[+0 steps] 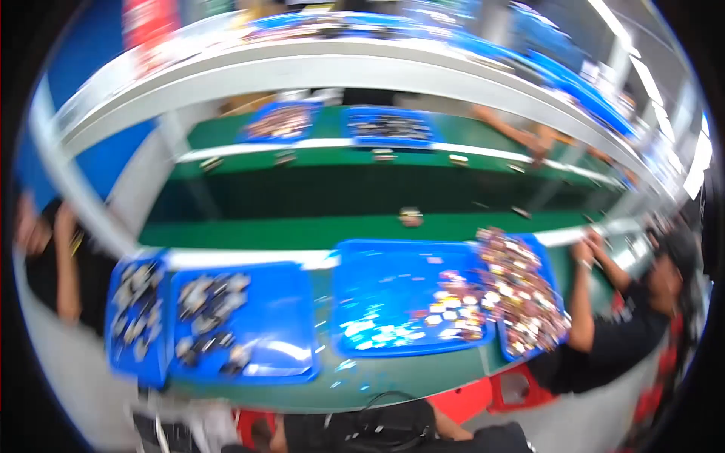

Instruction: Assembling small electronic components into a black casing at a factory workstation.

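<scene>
Neither of my hands shows; only parts of my arms come in at the lower edge, beside a black bundle with a thin cable or strap. In front of me, on the green bench, stands a wide blue tray with shiny gold and pale small pieces at its right and glints at its front. To its left a second blue tray holds black and silver small parts. Motion blur hides what kind of parts they are.
A narrow blue tray stands far left; a heaped pile of coppery pieces fills another at right. Beyond runs a green belt with scattered small parts. A white shelf beam crosses above. Co-workers sit left and right.
</scene>
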`<action>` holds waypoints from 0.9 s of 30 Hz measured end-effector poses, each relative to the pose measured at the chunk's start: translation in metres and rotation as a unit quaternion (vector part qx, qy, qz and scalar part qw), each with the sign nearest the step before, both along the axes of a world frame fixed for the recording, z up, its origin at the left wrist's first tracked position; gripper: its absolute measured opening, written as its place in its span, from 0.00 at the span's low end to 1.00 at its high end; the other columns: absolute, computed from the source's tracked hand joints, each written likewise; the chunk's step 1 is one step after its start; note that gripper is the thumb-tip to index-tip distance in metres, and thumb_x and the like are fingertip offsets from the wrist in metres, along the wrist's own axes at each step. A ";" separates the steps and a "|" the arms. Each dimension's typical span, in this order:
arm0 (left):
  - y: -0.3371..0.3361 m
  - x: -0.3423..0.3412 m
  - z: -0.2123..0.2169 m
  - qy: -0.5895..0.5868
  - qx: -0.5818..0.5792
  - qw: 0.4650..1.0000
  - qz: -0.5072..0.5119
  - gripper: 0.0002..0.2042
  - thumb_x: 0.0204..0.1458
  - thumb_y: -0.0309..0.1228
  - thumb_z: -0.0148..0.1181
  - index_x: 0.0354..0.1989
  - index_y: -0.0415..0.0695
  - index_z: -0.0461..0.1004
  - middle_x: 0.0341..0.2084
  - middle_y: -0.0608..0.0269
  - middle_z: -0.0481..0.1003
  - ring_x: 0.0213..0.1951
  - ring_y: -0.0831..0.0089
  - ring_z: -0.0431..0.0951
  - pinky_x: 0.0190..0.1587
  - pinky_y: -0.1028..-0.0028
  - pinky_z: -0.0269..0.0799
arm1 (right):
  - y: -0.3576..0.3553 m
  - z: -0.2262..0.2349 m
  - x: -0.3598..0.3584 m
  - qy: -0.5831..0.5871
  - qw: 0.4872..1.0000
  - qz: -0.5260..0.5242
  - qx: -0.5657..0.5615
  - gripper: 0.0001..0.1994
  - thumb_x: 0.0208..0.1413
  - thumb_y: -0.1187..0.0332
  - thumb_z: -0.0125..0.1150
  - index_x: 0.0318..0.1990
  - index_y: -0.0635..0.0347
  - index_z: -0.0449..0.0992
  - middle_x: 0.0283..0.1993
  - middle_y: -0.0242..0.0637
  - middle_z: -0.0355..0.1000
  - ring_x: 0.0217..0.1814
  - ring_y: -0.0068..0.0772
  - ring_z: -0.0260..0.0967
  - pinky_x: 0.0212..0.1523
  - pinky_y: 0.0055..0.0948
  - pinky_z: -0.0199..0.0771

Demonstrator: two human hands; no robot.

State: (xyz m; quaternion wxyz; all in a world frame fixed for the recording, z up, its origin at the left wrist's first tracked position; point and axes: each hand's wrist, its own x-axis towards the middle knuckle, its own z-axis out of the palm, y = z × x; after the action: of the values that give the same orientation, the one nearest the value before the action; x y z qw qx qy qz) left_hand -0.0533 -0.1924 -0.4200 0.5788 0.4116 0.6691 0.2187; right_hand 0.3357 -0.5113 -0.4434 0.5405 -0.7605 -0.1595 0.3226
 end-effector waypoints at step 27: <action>-0.140 -0.227 0.301 0.445 0.338 0.797 0.229 0.11 0.51 0.29 0.61 0.41 0.38 0.76 0.37 0.51 0.76 0.38 0.54 0.75 0.44 0.63 0.71 | 0.264 0.405 0.111 -0.222 0.924 0.283 0.132 0.05 0.59 0.75 0.55 0.40 0.67 0.75 0.36 0.32 0.73 0.39 0.21 0.70 0.41 0.20 0.69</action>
State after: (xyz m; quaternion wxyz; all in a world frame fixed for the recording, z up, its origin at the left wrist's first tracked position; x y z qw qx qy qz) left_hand -0.2802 -0.3322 -0.1186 -0.0257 0.4679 0.8114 0.3494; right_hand 0.4471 -0.2472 -0.0383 0.4730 -0.6576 -0.5250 0.2612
